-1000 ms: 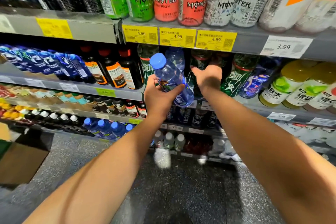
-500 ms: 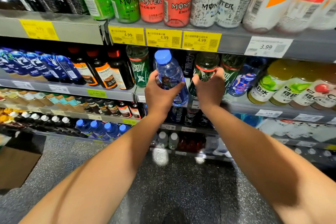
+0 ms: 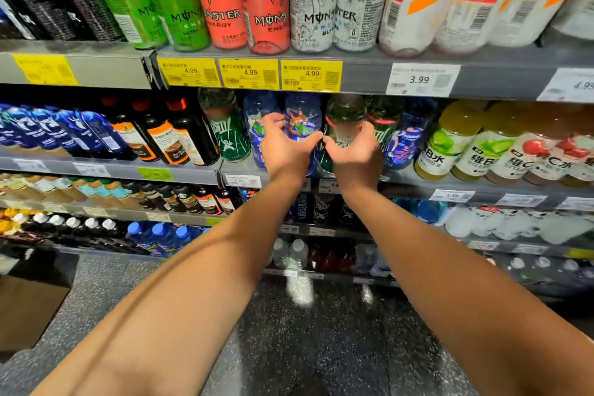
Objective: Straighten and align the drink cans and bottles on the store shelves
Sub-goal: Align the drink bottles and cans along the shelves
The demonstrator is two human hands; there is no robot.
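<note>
Holding a blue bottle [image 3: 300,125], the left hand [image 3: 286,151] curls its fingers around it. Just right of the blue bottle, the right hand [image 3: 356,154] grips a green bottle [image 3: 345,116]. Both bottles stand under the yellow price tags [image 3: 249,74].

On the shelf [image 3: 418,180] under the yellow price tags [image 3: 249,73], a clear blue bottle [image 3: 300,120] with a colourful label stands upright, a dark green bottle [image 3: 345,116] just beside it on the right, perhaps touching.
</note>
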